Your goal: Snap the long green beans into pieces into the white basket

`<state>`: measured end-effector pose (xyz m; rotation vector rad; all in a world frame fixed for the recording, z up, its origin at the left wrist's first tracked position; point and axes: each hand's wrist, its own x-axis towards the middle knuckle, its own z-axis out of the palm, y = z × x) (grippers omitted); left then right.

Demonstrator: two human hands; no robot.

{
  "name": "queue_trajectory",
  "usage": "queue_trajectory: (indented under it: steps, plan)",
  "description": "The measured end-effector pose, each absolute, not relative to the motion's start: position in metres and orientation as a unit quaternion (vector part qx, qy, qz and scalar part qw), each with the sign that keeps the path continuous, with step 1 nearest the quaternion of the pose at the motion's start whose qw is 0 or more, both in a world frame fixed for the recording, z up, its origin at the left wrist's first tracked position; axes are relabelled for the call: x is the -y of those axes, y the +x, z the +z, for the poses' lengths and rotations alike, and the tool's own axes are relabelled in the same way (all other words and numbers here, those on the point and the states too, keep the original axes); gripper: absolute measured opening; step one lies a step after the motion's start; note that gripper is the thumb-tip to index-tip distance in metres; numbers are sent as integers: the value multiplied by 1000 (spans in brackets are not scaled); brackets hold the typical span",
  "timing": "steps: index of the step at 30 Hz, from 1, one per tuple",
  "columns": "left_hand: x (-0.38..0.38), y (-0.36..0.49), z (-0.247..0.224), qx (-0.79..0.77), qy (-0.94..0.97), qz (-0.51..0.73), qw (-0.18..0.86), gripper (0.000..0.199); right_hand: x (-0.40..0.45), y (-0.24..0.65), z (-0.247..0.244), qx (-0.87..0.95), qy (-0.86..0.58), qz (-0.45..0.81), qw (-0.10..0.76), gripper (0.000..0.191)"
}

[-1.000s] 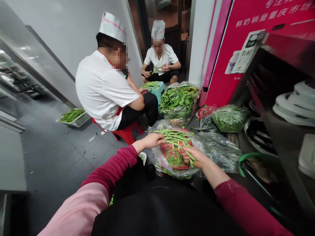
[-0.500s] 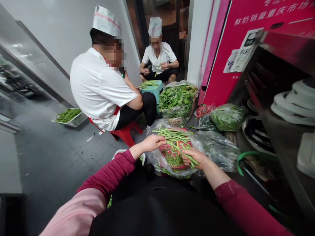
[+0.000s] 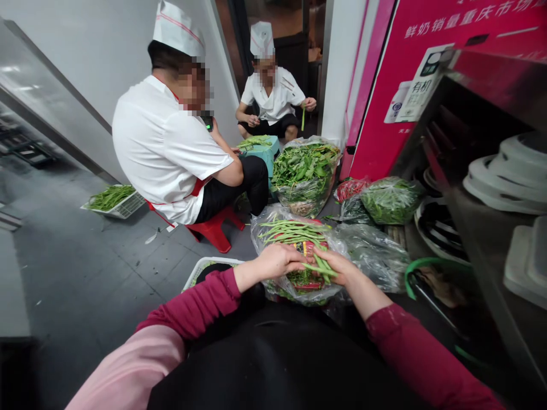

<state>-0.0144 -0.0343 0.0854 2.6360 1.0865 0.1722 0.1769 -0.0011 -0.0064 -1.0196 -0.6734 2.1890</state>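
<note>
Several green beans (image 3: 321, 267) are gripped in my right hand (image 3: 337, 265), above a red surface lined by a clear plastic bag (image 3: 260, 225). My left hand (image 3: 280, 261) is closed, its fingertips meeting the left ends of these beans; exactly what it pinches is partly hidden. Just beyond both hands, a row of long green beans (image 3: 293, 232) lies on the red surface. Small green scraps (image 3: 301, 278) are spread below my hands.
A person in white (image 3: 158, 148) sits on a red stool (image 3: 217, 228) at left; another person (image 3: 273, 97) squats behind a teal stool (image 3: 267, 154). A bag of leafy greens (image 3: 305, 176), a white basket (image 3: 199, 267) and a metal shelf (image 3: 482, 239) stand around.
My left hand has moved right, closer to my right hand and the held beans. The squatting person's hand has moved outward with a green stalk. The view has shifted slightly.
</note>
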Motion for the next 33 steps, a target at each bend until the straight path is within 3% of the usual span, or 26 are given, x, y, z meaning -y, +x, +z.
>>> queue_trajectory:
  steps: [3, 6, 12, 19, 22, 28, 33]
  plan:
    - [16, -15, 80, -385, 907, 31, 170, 28, 16, 174, 3, 296, -325, 873, 211, 27]
    - [2, -17, 74, -433, 879, 0, 197, 32, 23, 175, 8, 323, -267, 890, 178, 29]
    - [-19, -43, 70, -460, 814, 10, 353, 37, 18, 176, 8, 282, -314, 866, 270, 28]
    - [45, -9, 66, -495, 863, -9, 100, 31, 4, 168, -10, 196, -439, 786, 389, 27]
    - [63, 2, 65, -456, 881, -42, 119, 30, 4, 170, -12, 220, -488, 739, 410, 26]
    - [37, -4, 39, -546, 817, -42, 180, 34, 29, 159, -13, 288, -367, 850, 244, 22]
    - [30, -9, -8, -536, 829, -55, 153, 18, 30, 152, -24, 252, -481, 792, 280, 14]
